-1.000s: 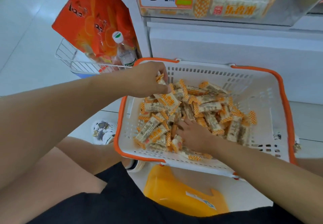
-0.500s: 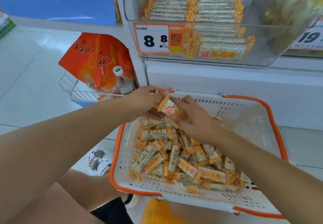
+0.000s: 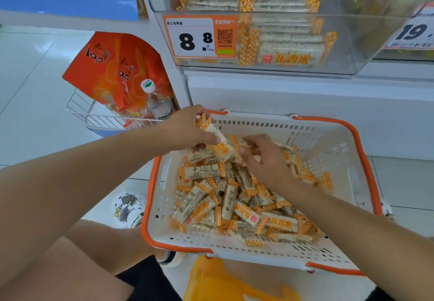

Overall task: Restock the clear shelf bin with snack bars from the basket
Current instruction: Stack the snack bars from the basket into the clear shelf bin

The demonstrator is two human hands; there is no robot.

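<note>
We are gathering snack bars (image 3: 212,134) above the white basket (image 3: 333,150): our left hand (image 3: 187,128) is gripping a small bunch, our right hand (image 3: 263,157) pinching one more against it. We should be squaring their ends before lifting them to the clear shelf bin (image 3: 366,42) above. The basket is sitting on pale floor tiles (image 3: 35,70) beside the shelving.
</note>
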